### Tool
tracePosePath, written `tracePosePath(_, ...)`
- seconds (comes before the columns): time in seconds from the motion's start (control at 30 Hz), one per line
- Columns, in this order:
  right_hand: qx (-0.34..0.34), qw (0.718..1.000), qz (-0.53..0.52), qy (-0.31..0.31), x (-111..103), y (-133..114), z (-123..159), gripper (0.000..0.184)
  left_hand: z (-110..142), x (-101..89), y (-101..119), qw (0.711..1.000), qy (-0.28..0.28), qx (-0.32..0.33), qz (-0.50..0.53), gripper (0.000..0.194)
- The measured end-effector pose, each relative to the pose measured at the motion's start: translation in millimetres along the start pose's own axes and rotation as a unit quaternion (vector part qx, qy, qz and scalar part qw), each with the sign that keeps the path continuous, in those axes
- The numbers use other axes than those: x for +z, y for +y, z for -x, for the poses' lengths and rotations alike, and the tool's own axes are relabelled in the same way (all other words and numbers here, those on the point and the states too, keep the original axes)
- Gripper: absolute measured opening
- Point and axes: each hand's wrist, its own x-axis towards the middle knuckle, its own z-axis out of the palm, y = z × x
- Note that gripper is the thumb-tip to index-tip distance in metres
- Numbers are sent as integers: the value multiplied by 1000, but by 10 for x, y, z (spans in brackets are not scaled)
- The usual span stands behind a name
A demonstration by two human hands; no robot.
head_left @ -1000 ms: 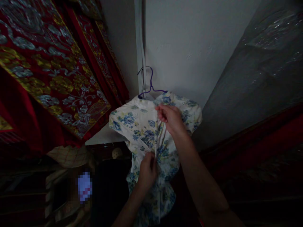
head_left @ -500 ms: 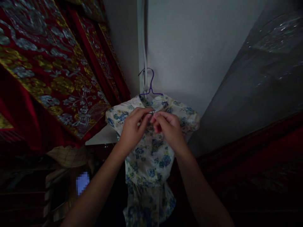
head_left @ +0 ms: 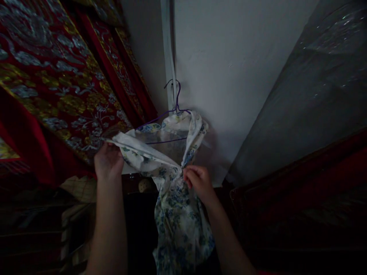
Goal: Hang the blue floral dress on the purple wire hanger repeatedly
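Note:
A white dress with blue flowers (head_left: pixel 177 214) hangs from a purple hanger (head_left: pixel 177 103). Its front is pulled wide apart at the neck, so the hanger's lower bar shows inside. My left hand (head_left: pixel 109 162) pinches one edge of the opening and holds it stretched out to the left. Close to the dress's middle, my right hand (head_left: pixel 199 181) has its fingers closed on the fabric at the bottom of the opening, where the cloth bunches up. The left shoulder of the dress is off the hanger's arm.
The hanger hooks at a pale vertical strip (head_left: pixel 169 49) beside a white panel (head_left: pixel 223 68). Red cloth with gold and silver embroidery (head_left: pixel 74 103) hangs at the left. Shiny clear plastic (head_left: pixel 329 57) covers the right side. A wooden chair-like frame (head_left: pixel 67 233) stands low at left.
My hands, together at the neckline before, have come apart. The left has drawn one edge of the dress out leftward, and the right has moved lower; the front has opened.

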Motion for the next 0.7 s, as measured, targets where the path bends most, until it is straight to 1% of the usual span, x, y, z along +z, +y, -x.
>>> tracePosePath(0.03,13,1000,-16,-8,39,68,86,26,44,-141,-133,999,30,-35,0,18)
tracePosePath(0.07,25,999,-33,-13,74,126,159,26,133,-265,-295,998,43,-54,-5,16)
tracePosePath(0.13,49,997,-60,-18,111,194,260,29,395,-460,-668,996,61,-70,-17,14)
tracePosePath(0.2,67,995,-68,-23,78,188,311,31,675,-589,-1027,992,56,-102,-40,11)
tracePosePath(0.27,82,994,-50,-55,-23,126,339,30,882,-660,-1283,990,51,-123,-52,8)
tracePosePath(0.33,111,986,-9,-124,-157,50,367,30,985,-672,-1393,989,44,-134,-54,12)
tracePosePath(0.4,152,967,47,-197,-276,10,395,33,1016,-626,-1366,989,34,-136,-48,18)
tracePosePath(0.43,162,962,72,-208,-318,15,404,35,1028,-582,-1312,989,29,-137,-43,21)
tracePosePath(0.47,159,965,87,-192,-343,39,409,39,1051,-525,-1237,990,15,-138,-37,24)
tracePosePath(0.5,143,974,91,-151,-351,81,408,42,1093,-456,-1147,990,-15,-140,-32,27)
tracePosePath(0.53,119,985,86,-93,-342,138,402,46,1158,-379,-1047,988,-62,-141,-29,28)
tracePosePath(0.57,97,992,74,-32,-317,203,393,48,1247,-296,-941,982,-125,-137,-35,29)
tracePosePath(0.6,83,995,59,15,-280,268,382,49,1354,-212,-835,969,-203,-129,-53,29)
tracePosePath(0.63,79,995,42,38,-231,327,372,51,1472,-131,-730,949,-281,-112,-85,28)
tracePosePath(0.7,81,996,-15,36,-116,393,356,54,1696,4,-534,889,-418,-49,-179,25)
